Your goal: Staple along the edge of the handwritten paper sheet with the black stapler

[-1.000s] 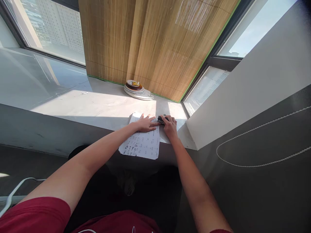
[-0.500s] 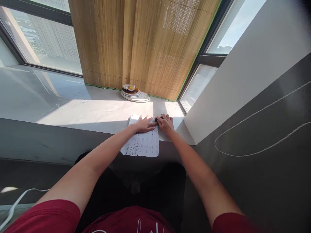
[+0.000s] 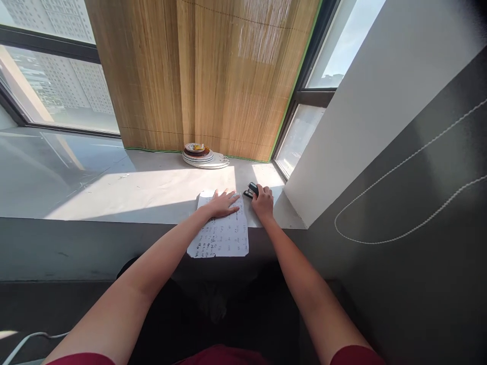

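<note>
My left hand [image 3: 223,204] lies flat with its fingers spread on the upper part of a white sheet of paper [image 3: 228,241]. Rows of dark handwriting cover the sheet, and its lower end juts out past the edge of the sill. Just right of the paper, my right hand [image 3: 263,203] is closed around a small black stapler [image 3: 251,189]. The stapler's jaws point left toward the paper and stand a little apart from it. Whether any other sheet lies under the top one, I cannot tell.
A stack of plates [image 3: 201,156] stands at the back of the window sill [image 3: 152,190], before a bamboo blind [image 3: 205,76]. A white wall [image 3: 342,126] rises close on the right. A beaded cord [image 3: 375,243] hangs beside it.
My right hand has drawn the stapler off the paper's right edge, so more of the stapler shows. My left hand stays on the paper. The camera view has shifted slightly.
</note>
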Motion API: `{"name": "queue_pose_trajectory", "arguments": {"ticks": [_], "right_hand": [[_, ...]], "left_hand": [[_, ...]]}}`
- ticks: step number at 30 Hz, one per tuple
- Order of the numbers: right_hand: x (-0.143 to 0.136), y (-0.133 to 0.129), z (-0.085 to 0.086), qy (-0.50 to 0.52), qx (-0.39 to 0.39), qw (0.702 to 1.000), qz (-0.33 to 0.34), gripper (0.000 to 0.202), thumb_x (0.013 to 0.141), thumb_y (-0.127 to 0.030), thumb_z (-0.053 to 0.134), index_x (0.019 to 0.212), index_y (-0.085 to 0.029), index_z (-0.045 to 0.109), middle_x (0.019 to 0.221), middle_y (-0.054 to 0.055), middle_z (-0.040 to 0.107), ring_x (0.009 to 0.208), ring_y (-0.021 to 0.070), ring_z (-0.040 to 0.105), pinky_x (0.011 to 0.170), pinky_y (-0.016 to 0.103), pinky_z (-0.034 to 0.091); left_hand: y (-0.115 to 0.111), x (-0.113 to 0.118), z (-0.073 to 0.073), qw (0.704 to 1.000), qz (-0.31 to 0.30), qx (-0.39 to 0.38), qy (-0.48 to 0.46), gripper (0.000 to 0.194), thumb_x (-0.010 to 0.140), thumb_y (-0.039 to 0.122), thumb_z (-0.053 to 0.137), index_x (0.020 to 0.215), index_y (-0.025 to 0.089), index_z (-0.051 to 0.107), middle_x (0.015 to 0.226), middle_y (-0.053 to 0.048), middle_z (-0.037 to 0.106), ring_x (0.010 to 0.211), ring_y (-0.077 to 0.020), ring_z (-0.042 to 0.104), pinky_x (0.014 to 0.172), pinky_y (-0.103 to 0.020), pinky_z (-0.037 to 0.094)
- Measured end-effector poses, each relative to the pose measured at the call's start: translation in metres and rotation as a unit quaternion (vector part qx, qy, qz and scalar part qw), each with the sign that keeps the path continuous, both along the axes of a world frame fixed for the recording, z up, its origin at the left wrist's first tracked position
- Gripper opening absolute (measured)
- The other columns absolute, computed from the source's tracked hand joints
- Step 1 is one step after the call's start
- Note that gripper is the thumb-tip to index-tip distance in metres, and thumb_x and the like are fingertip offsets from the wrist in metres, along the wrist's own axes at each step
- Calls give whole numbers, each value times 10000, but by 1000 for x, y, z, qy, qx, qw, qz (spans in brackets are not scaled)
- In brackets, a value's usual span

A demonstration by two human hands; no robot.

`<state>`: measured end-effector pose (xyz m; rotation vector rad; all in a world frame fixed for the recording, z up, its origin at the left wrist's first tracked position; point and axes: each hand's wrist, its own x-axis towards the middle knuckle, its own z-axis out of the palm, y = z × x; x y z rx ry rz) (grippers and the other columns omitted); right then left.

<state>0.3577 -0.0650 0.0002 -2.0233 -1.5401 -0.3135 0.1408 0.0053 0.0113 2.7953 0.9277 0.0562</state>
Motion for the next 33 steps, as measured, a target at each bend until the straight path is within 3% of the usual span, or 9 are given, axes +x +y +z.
{"name": "queue_pose_trajectory", "arguments": {"ticks": [5, 12, 20, 27, 33], "right_hand": [[-1, 1, -1, 1, -7, 1000, -4, 412, 1040, -184, 504, 1447, -183, 568, 1275, 168, 620, 1197, 325, 548, 907, 383, 435], [-1, 1, -1, 0, -5, 1000, -6, 399, 1029, -175, 509, 1424, -186, 566, 1270, 169, 619, 1189, 328, 543, 900, 388, 432], [-3, -2, 4, 5, -16, 1000, -7, 373, 1044, -180, 504, 1410, -187, 577, 1284, 174, 621, 1186, 329, 541, 910, 395, 431], [-1, 0, 1, 11, -16, 1000, -9, 402, 1034, -182, 516, 1433, -190, 565, 1293, 172, 618, 1217, 335, 534, 932, 406, 436], [0, 2, 0, 16, -11, 1000, -7, 393, 1032, -181, 515, 1417, -191, 588, 1281, 176, 628, 1208, 338, 536, 934, 416, 444]], "left_hand": [[-5, 1, 5, 1000, 6, 1, 2, 738, 1080, 668, 370, 1732, 325, 325, 1814, -122, 252, 1682, -423, 144, 1288, -762, 68], [-2, 0, 3, 1000, -3, -1, -8, 667, 1081, 662, 370, 1689, 390, 410, 1813, -93, 266, 1680, -415, 164, 1282, -776, 46], [0, 0, 2, 1000, 5, 13, -17, 699, 1065, 641, 428, 1682, 313, 411, 1803, -117, 289, 1663, -410, 226, 1303, -748, 80], [1, 0, 0, 1000, 1, 12, -5, 713, 1078, 675, 358, 1713, 352, 367, 1813, -96, 267, 1674, -403, 194, 1305, -742, 45], [1, 0, -1, 999, 5, 9, -32, 702, 1065, 667, 408, 1672, 318, 455, 1790, -111, 324, 1657, -400, 253, 1314, -738, 66]]}}
